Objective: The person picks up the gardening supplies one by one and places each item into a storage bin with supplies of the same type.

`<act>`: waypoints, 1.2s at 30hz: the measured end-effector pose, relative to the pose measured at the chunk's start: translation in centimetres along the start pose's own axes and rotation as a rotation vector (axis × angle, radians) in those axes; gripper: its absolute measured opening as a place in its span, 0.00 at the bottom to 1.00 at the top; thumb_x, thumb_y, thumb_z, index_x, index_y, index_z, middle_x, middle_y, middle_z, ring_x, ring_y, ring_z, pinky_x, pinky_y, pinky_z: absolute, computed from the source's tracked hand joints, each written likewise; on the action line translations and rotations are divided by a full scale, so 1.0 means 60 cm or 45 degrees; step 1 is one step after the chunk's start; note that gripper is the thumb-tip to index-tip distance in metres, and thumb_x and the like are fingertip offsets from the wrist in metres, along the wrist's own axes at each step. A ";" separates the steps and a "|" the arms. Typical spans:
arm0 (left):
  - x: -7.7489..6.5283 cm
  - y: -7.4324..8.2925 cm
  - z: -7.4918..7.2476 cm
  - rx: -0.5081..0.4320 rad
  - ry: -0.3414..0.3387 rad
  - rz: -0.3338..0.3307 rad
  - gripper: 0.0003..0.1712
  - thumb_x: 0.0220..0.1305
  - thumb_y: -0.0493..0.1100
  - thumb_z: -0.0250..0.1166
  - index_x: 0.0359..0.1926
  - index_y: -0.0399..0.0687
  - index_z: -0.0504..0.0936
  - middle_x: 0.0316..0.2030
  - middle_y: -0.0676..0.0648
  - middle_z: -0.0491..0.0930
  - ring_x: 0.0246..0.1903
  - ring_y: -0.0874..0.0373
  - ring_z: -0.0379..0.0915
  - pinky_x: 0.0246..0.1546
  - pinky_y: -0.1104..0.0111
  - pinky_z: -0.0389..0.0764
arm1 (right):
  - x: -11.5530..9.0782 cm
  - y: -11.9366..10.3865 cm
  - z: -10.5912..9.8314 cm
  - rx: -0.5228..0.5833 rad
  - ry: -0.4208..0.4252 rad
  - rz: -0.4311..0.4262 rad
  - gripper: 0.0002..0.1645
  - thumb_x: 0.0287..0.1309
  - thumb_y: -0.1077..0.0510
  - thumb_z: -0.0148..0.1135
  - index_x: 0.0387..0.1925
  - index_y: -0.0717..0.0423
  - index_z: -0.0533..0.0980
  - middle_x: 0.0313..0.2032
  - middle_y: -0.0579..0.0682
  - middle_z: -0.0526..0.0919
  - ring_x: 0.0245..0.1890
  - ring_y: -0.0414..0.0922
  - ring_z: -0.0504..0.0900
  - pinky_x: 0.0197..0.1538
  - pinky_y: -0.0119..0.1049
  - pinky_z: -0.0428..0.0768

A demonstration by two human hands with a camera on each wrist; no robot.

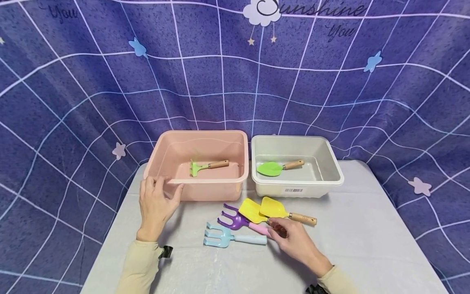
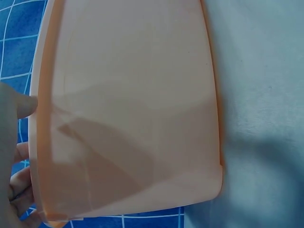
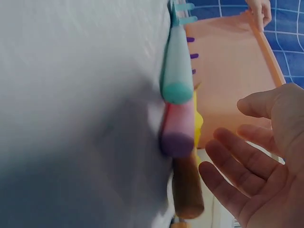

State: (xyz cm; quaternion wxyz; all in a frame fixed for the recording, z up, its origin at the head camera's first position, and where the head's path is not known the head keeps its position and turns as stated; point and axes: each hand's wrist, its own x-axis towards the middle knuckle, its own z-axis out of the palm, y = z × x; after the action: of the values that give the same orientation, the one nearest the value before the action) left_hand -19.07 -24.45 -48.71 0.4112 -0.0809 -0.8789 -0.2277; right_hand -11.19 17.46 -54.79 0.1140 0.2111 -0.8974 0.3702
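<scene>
My left hand (image 1: 156, 204) grips the front rim of the pink bin (image 1: 211, 192), near its left corner. In the left wrist view, the thumb lies at the rim (image 2: 43, 118) and the fingers go behind it. My right hand (image 1: 295, 241) hovers over the tool handles, its fingers loosely bent and holding nothing in the right wrist view. Closest to it are a wooden handle (image 3: 187, 190) and the pink handle (image 3: 179, 130) of a purple hand fork (image 1: 238, 221). Two yellow shovels (image 1: 273, 207) overlap beside the fork. A light blue hand fork (image 1: 221, 237) lies in front.
Inside the pink bin is a small green rake (image 1: 196, 168) with a wooden handle. The white bin (image 1: 266, 189) stands right of it, holding a green trowel (image 1: 269, 168). A blue grid-patterned curtain (image 1: 235, 73) hangs behind the cloth-covered table (image 1: 367, 228).
</scene>
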 end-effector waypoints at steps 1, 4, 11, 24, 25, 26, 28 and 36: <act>-0.001 0.000 0.001 0.002 0.004 0.002 0.28 0.59 0.58 0.73 0.44 0.36 0.84 0.36 0.32 0.75 0.38 0.31 0.68 0.40 0.47 0.68 | -0.001 0.000 0.003 0.005 -0.011 0.003 0.16 0.61 0.60 0.76 0.51 0.59 0.87 0.34 0.42 0.90 0.31 0.27 0.80 0.36 0.32 0.85; -0.001 0.000 0.001 0.010 0.003 0.001 0.28 0.60 0.58 0.72 0.45 0.36 0.84 0.37 0.32 0.74 0.39 0.32 0.67 0.40 0.47 0.67 | -0.003 -0.001 0.010 0.014 -0.028 0.008 0.17 0.61 0.60 0.75 0.51 0.60 0.87 0.34 0.42 0.89 0.30 0.27 0.79 0.34 0.30 0.83; -0.002 0.001 0.002 -0.007 0.030 -0.007 0.26 0.57 0.55 0.75 0.44 0.37 0.84 0.37 0.33 0.75 0.39 0.33 0.68 0.40 0.47 0.67 | -0.006 0.001 0.019 -0.005 -0.013 0.019 0.16 0.60 0.61 0.76 0.50 0.60 0.87 0.33 0.39 0.87 0.28 0.32 0.80 0.33 0.26 0.80; -0.004 0.001 0.001 -0.002 0.005 -0.029 0.27 0.59 0.57 0.73 0.45 0.37 0.84 0.38 0.33 0.74 0.40 0.32 0.67 0.40 0.48 0.67 | -0.006 0.000 0.030 -0.145 -0.041 0.014 0.14 0.61 0.60 0.76 0.49 0.56 0.88 0.44 0.48 0.92 0.42 0.38 0.87 0.47 0.39 0.87; -0.004 0.001 0.001 0.000 0.003 -0.030 0.28 0.59 0.58 0.73 0.45 0.37 0.84 0.38 0.33 0.74 0.40 0.32 0.67 0.40 0.48 0.66 | -0.006 0.001 0.031 -0.147 -0.046 0.008 0.14 0.61 0.60 0.76 0.49 0.56 0.88 0.44 0.47 0.92 0.41 0.37 0.86 0.46 0.38 0.87; -0.004 0.001 0.001 0.003 -0.006 -0.032 0.28 0.60 0.58 0.73 0.46 0.37 0.84 0.38 0.33 0.74 0.40 0.32 0.67 0.40 0.48 0.67 | -0.006 0.002 0.032 -0.148 -0.052 0.004 0.14 0.61 0.60 0.76 0.48 0.56 0.88 0.43 0.47 0.92 0.41 0.37 0.85 0.45 0.38 0.86; -0.005 0.000 0.002 0.003 -0.012 -0.031 0.28 0.60 0.59 0.72 0.46 0.37 0.84 0.38 0.33 0.74 0.40 0.32 0.66 0.41 0.48 0.66 | -0.006 0.003 0.034 -0.160 -0.052 -0.007 0.13 0.61 0.61 0.76 0.48 0.57 0.88 0.44 0.47 0.92 0.42 0.38 0.87 0.46 0.39 0.87; -0.003 0.003 0.004 -0.015 0.033 -0.005 0.27 0.59 0.56 0.73 0.44 0.35 0.83 0.37 0.32 0.73 0.39 0.31 0.67 0.40 0.47 0.66 | -0.002 0.003 0.044 -0.275 -0.075 0.019 0.11 0.58 0.59 0.79 0.43 0.52 0.89 0.38 0.42 0.89 0.40 0.39 0.85 0.44 0.39 0.82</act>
State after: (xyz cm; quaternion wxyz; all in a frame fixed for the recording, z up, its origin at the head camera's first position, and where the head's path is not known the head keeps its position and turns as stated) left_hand -19.02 -24.18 -48.92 0.4217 -0.0785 -0.8723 -0.2348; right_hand -11.28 15.74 -56.80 0.1072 0.2018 -0.9366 0.2657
